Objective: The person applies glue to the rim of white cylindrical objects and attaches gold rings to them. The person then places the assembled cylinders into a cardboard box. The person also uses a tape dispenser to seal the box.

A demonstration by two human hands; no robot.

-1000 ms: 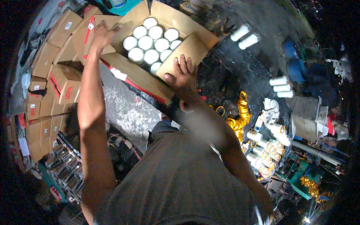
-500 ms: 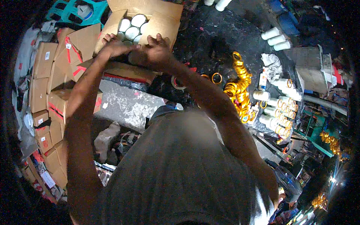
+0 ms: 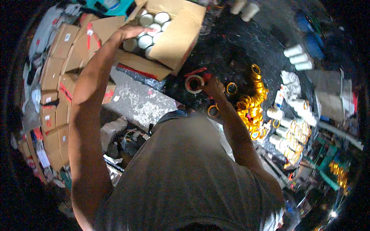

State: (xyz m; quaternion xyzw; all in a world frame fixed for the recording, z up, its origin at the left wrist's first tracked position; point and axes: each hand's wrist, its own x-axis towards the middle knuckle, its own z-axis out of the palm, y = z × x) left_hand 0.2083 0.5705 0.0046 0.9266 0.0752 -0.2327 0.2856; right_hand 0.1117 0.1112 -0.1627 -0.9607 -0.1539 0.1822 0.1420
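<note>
My left hand (image 3: 135,31) reaches over the near left edge of an open cardboard box (image 3: 179,36), fingers stretched out across the white round-topped cylinders (image 3: 145,41) packed inside. It appears to rest on them without gripping any. To the right of the box, my right hand (image 3: 214,88) is closed at the red part of a tape dispenser (image 3: 194,84), which carries a pale roll and lies on the black-covered table. Its fingertips are dark and partly hidden. Gold rings (image 3: 231,88) lie just right of that hand.
A heap of gold rings (image 3: 252,104) stands further right, beside rows of white cylinders with gold rings (image 3: 291,133). More white cylinders (image 3: 298,57) lie at the far right. Flattened cartons (image 3: 63,42) line the left. A teal plastic stool (image 3: 117,8) stands behind the box.
My right hand has left the box and moved right and nearer to the tape dispenser. My left hand has shifted onto the cylinders. The view has turned slightly, showing more of the box's contents.
</note>
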